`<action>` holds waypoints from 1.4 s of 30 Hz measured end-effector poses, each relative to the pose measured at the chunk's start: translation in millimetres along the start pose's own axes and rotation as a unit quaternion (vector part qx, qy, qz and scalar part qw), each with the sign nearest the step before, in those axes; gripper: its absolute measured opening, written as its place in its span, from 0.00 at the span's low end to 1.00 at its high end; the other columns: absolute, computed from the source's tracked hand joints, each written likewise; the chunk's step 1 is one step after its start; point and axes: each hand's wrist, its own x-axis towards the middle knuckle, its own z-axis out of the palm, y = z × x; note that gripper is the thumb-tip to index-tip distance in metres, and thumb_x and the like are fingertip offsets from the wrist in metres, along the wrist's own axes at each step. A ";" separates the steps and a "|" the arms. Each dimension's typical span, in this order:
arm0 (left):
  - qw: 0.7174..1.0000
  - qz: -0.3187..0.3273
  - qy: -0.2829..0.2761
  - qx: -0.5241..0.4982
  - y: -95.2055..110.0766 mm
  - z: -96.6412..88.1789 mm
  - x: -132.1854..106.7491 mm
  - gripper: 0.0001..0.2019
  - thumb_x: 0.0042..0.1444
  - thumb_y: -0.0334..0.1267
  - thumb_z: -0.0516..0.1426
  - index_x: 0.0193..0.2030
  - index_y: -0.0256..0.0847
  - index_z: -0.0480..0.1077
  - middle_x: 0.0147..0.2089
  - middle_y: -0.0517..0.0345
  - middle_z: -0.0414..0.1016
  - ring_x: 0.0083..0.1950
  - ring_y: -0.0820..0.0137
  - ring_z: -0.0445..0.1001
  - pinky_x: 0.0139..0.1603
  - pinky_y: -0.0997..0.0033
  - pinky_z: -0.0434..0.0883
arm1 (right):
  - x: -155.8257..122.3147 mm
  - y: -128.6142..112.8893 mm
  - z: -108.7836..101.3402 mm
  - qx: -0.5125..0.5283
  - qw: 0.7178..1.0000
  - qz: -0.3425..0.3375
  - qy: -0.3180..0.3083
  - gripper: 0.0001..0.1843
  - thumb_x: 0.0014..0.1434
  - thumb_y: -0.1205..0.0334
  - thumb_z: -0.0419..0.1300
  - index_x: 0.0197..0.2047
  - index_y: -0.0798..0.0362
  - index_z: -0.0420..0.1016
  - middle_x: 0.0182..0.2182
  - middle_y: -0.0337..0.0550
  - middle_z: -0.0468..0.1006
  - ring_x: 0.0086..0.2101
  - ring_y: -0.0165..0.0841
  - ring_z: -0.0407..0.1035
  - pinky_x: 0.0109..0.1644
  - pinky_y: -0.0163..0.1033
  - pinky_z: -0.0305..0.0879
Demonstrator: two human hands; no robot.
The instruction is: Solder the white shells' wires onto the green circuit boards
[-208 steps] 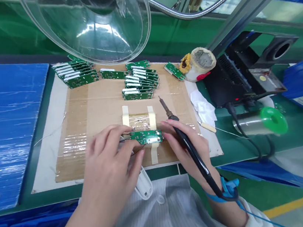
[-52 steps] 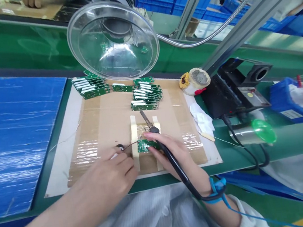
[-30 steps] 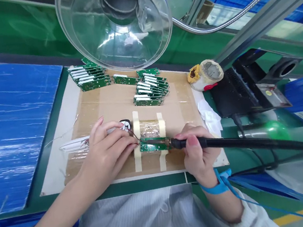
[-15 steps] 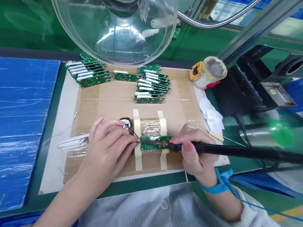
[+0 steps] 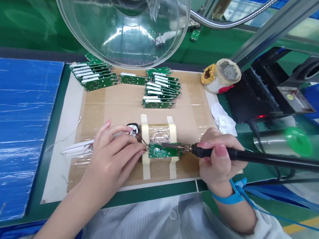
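My right hand (image 5: 221,154) is closed around a black soldering iron (image 5: 199,151), whose metal tip lies over the upper part of a green circuit board (image 5: 165,151). My left hand (image 5: 116,150) pinches a thin dark wire (image 5: 141,138) at the board's left end. That wire runs from a small black-and-white part (image 5: 133,128) just beyond the fingers. Partly hidden beneath the left hand is a long white plastic housing (image 5: 77,149) with wires in it. The board rests against a clear-taped block (image 5: 159,133), held by strips of masking tape (image 5: 146,168).
Rows of green circuit boards (image 5: 160,90) stand at the back of the cardboard mat (image 5: 111,110). A clear fume hood (image 5: 128,37) hangs above them. To the right are a tip-cleaning pot (image 5: 228,72), white tissue (image 5: 223,119), a black soldering station (image 5: 245,100) and a solder spool (image 5: 297,141).
My right hand has drawn the soldering iron to the right, so its tip has left the board's left end. The left hand stays in place with the wire.
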 end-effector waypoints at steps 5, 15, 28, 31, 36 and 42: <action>1.000 -0.004 0.010 -0.028 -1.4 -3.2 2.3 0.10 0.77 0.30 0.59 0.51 0.52 0.78 0.45 0.63 0.87 0.64 0.58 0.79 0.77 0.40 0.63 | -0.2 0.0 1.2 -0.014 1.000 -0.007 -0.001 0.16 0.77 0.53 0.60 0.37 0.46 0.81 0.20 0.34 0.71 0.19 0.31 0.62 0.24 0.43 0.57; 0.999 0.020 0.010 -0.038 -4.5 -1.6 4.4 0.09 0.78 0.33 0.59 0.49 0.51 0.79 0.45 0.64 0.86 0.62 0.60 0.76 0.79 0.46 0.56 | -3.7 -0.9 1.4 0.011 1.000 0.000 -0.011 0.15 0.78 0.56 0.60 0.38 0.48 0.81 0.24 0.35 0.78 0.22 0.30 0.67 0.25 0.42 0.61; 1.000 0.014 0.003 0.024 7.2 0.3 1.1 0.08 0.75 0.31 0.61 0.43 0.47 0.79 0.54 0.53 0.79 0.64 0.53 0.74 0.79 0.35 0.55 | -7.0 6.8 1.7 0.016 0.997 -0.029 -0.072 0.09 0.75 0.61 0.62 0.41 0.48 0.82 0.28 0.36 0.84 0.24 0.30 0.69 0.26 0.41 0.66; 1.000 0.009 0.000 0.022 9.6 -1.1 2.3 0.08 0.75 0.31 0.61 0.43 0.47 0.79 0.54 0.52 0.78 0.64 0.53 0.74 0.78 0.33 0.56 | -7.4 7.6 1.8 0.017 0.996 -0.035 -0.082 0.09 0.75 0.62 0.62 0.42 0.47 0.82 0.28 0.36 0.84 0.23 0.30 0.68 0.25 0.40 0.65; 1.000 0.005 -0.005 0.025 12.7 -2.5 2.9 0.08 0.75 0.30 0.61 0.44 0.46 0.78 0.54 0.51 0.78 0.63 0.53 0.74 0.78 0.31 0.57 | -6.6 6.6 1.6 0.010 0.994 -0.045 -0.097 0.08 0.74 0.62 0.62 0.42 0.47 0.82 0.28 0.36 0.84 0.23 0.31 0.70 0.25 0.41 0.66; 0.999 0.002 0.006 0.032 15.1 0.1 1.3 0.07 0.75 0.30 0.61 0.44 0.45 0.77 0.54 0.51 0.78 0.62 0.53 0.74 0.77 0.31 0.58 | -5.6 3.8 -0.3 0.002 0.996 -0.057 -0.071 0.12 0.77 0.59 0.61 0.39 0.48 0.82 0.26 0.36 0.82 0.22 0.30 0.68 0.25 0.41 0.64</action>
